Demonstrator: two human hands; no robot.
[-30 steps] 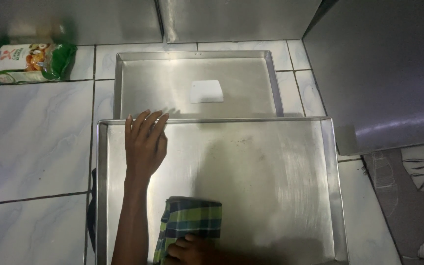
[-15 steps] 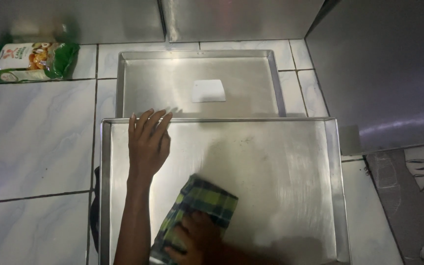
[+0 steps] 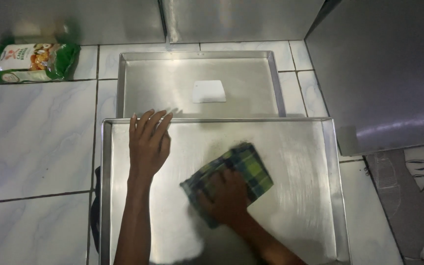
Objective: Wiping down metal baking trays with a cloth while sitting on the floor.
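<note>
Steel tray (image 3: 315, 147) under flat left hand (image 3: 148, 145), right-hand fingers (image 3: 212, 189) on checked cloth (image 3: 244, 164)

One head-worn camera looks steeply down, close over a metal tray (image 3: 300, 147) on the tiled floor (image 3: 35, 137).

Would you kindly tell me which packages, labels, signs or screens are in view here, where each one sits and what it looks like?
Soft plastic food packet: lying on the white tiled floor at the far left, beside the far metal tray; a flat pillow shape, green edges, white front panel with orange-brown food pictures.
No separate labels, signs or screens show.
</note>
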